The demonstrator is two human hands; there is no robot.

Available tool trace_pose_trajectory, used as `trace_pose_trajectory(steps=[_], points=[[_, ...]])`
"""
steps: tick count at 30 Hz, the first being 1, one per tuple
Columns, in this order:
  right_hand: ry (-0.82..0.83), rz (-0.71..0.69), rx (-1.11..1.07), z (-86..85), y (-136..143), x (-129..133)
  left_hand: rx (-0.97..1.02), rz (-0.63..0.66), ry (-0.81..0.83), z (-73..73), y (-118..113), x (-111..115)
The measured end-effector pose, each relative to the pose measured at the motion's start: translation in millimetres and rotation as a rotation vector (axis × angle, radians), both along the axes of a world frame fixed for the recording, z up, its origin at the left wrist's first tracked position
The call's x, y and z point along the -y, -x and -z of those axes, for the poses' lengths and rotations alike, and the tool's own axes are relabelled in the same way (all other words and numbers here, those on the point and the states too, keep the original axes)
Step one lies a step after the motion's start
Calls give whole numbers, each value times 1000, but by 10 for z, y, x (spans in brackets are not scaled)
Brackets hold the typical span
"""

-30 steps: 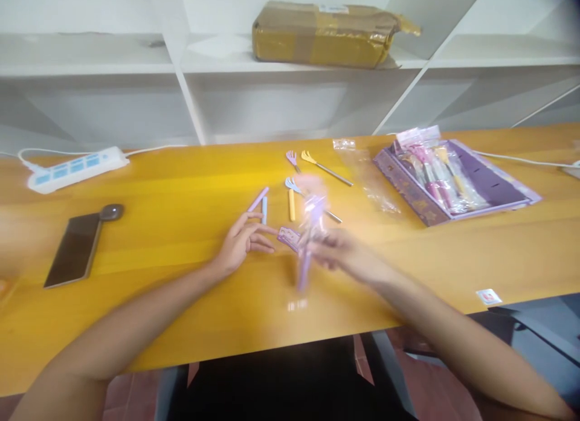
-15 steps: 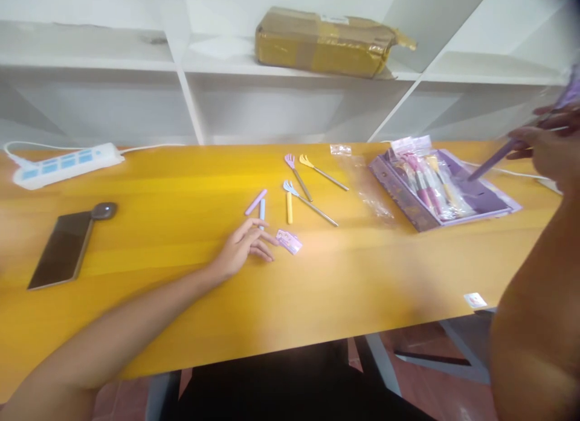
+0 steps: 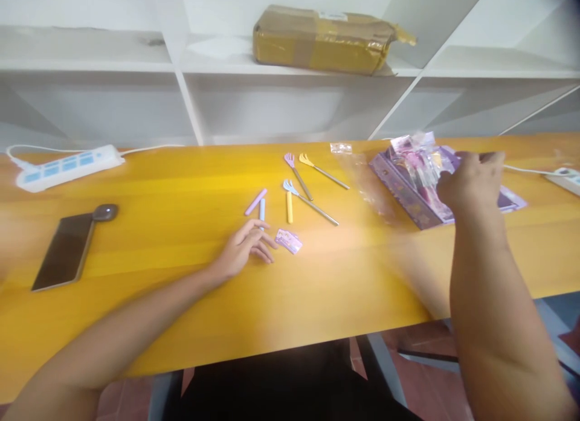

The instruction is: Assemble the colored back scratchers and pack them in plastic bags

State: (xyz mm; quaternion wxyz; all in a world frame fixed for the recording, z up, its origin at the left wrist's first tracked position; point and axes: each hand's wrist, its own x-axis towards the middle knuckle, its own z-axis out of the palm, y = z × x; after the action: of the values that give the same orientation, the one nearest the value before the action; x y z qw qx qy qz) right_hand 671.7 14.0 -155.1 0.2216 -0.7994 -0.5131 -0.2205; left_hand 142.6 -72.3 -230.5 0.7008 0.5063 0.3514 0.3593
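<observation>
Hovering at the purple tray point(image 3: 403, 192), your right hand point(image 3: 471, 179) has its back to the camera and its fingers hidden, so I can't tell whether it's gripping anything. Clear-wrapped packets point(image 3: 419, 167) lie in that tray, right beside your thumb. Over to your left hand point(image 3: 244, 247): grip released, fingers loosely spread low over the table point(image 3: 190, 324), just by the lower end of a blue stick point(image 3: 261, 208) and near some small purple cards point(image 3: 290, 242). A purple stick point(image 3: 256, 202) slants next to the blue one, with a yellow stick point(image 3: 289, 208) off to their right. Beyond them you've got three claw-headed rods: purple point(image 3: 302, 183), yellow point(image 3: 331, 177) and blue point(image 3: 317, 209). A clear wrapper point(image 3: 341, 148) lies between those and the tray. Farther left sit a mouse point(image 3: 105, 212), a dark flat slab point(image 3: 63, 252) and a power strip point(image 3: 70, 167); up on the shelf point(image 3: 217, 61), a taped box point(image 3: 324, 41).
</observation>
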Motion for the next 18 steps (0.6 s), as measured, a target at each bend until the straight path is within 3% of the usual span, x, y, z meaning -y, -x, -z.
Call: trace_pose_trajectory(steps=[2, 6, 9, 11, 15, 18], points=[[-21, -80, -111, -69, 355, 97, -4, -2, -5, 4, -3, -4], [-1, -470, -360, -128, 1362, 381, -30, 3, -35, 24, 2, 19], [135, -803, -357, 29, 2104, 620, -124, -40, -176, 7, 50, 22], [290, -922, -296, 188, 2453, 749, -290, -113, -417, -30, 118, -33], [522, -1007, -127, 440, 2684, 885, -751, -140, -971, -100, 298, -285], [599, -1003, -116, 544, 2579, 893, -961, -90, -1038, -65, 385, -445]])
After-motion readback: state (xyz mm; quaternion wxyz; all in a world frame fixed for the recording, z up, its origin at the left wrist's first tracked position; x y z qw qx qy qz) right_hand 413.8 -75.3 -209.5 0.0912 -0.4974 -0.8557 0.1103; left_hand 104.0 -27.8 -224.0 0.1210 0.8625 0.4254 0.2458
